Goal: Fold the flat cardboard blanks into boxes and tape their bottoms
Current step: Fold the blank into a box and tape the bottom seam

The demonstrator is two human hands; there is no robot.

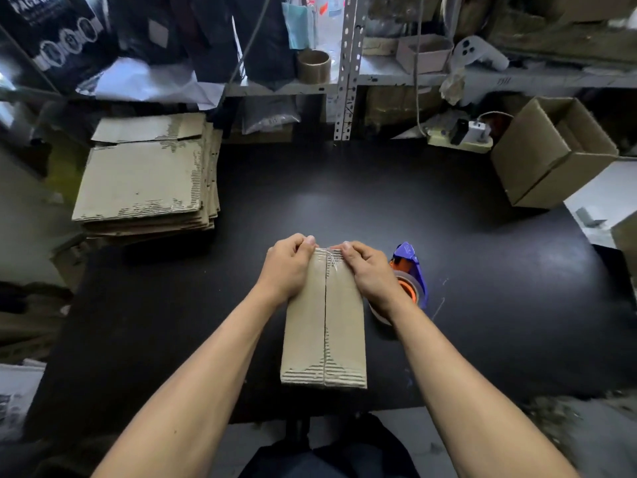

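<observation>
box lying centre frame on black table, bottom seam facing up | left hand and right hand both gripping its far end, fingers curled | tape dispenser sitting just right | blanks stacked upper left

Far end of the box: covered by the left hand and right hand; fingertips curl over that edge, out of sight. Tape dispenser, right of the box: near half hidden behind the right wrist. Blank stack, far left of the box: lower sheets show edges only. Open carton, far right of the box: interior mostly shadowed. Shelf items beyond the box: blurred, print unreadable
</observation>
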